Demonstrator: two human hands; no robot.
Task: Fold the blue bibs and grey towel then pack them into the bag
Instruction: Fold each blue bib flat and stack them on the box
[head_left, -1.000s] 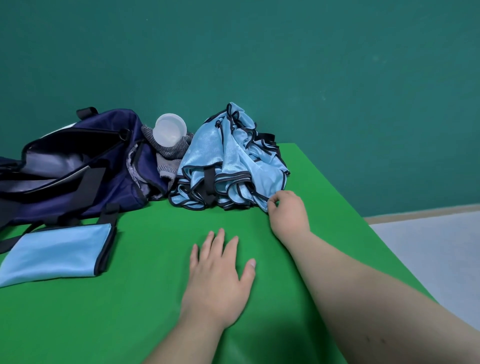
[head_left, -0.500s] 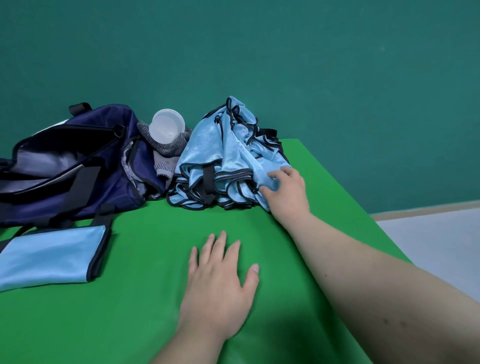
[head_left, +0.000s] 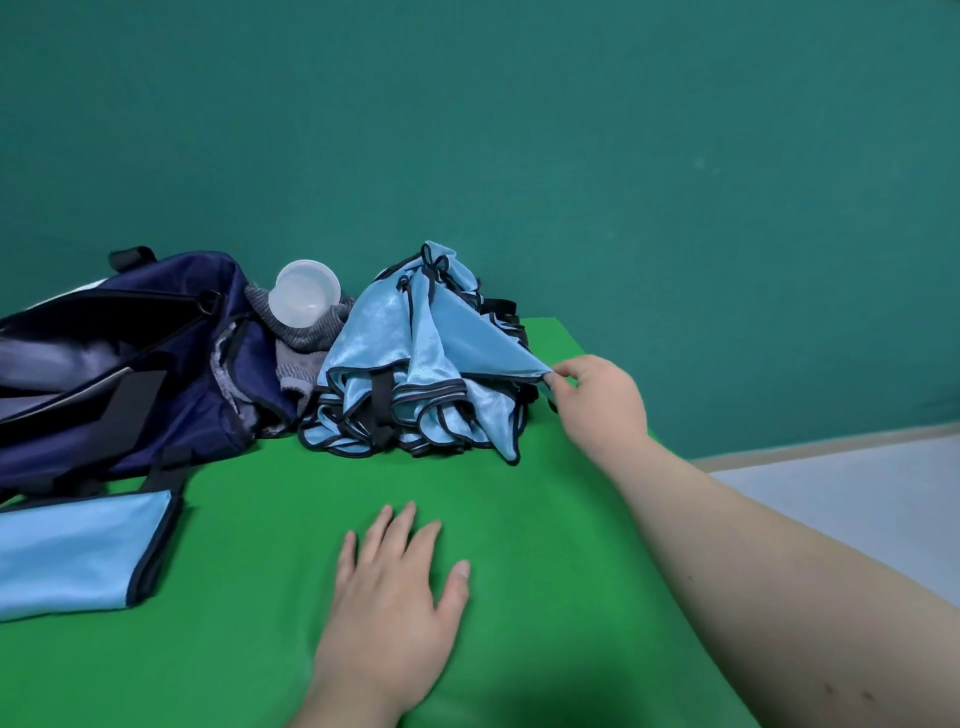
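Movement on the right: half a second ago the right hand (head_left: 597, 402) lay against the lower edge of the heap of blue bibs (head_left: 410, 374). Now it sits higher and further right, thumb and fingers pinching one bib corner, and a sheet of shiny blue cloth runs taut from the top of the heap down to that pinch. The left hand (head_left: 389, 597) hasn't budged: flat on the green table (head_left: 519, 519), fingers straight and spread, holding nothing, well apart from the right. The heap sits at the back of the table, beyond the left hand and just left of the right hand, joined to it by that stretched corner. One folded bib (head_left: 72, 551) lies flat at the near left, just in front of the dark blue bag (head_left: 130, 364), which stands open. The grey towel (head_left: 306, 343) is wedged between bag and heap, with a clear plastic cup (head_left: 305, 293) resting on it. Bag and folded bib are cut off by the left edge, most of the towel is buried, the bibs in the heap can't be counted, and the right fingertips are partly tucked behind the cloth.
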